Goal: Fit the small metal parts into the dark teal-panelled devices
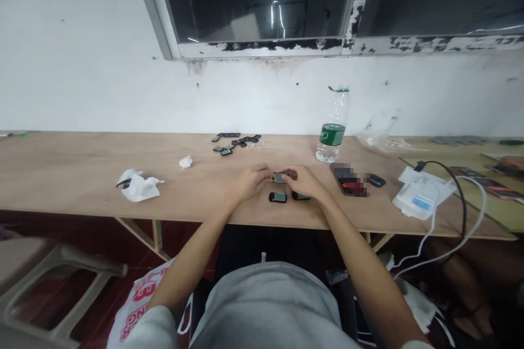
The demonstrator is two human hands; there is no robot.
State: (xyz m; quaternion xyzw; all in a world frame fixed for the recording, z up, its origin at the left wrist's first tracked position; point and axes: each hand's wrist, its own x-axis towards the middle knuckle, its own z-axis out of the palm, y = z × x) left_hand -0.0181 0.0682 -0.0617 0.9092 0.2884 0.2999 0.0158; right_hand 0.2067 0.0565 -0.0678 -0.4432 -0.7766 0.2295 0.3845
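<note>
Near the middle of the wooden table [196, 202], my right hand [302, 180] holds a small dark device with a grey-green face [280, 178], its fingers closed round the right end. At the device's left end are the bent, pinched fingers of my left hand [254, 179]; a tiny part between the fingertips is too small to name. Just below lies a similar black device [278, 197], face up. Another black device [300, 196] is partly hidden under my right hand. Farther back is a group of similar devices [226, 150] with small white bits [257, 145] beside them.
A water bottle [331, 136] stands behind a phone [347, 179] and a black oval object [376, 180]. A white box with cables [420, 196] sits at the right. Crumpled tissues [141, 186] lie left. Another person's hand [511, 164] rests at the far right.
</note>
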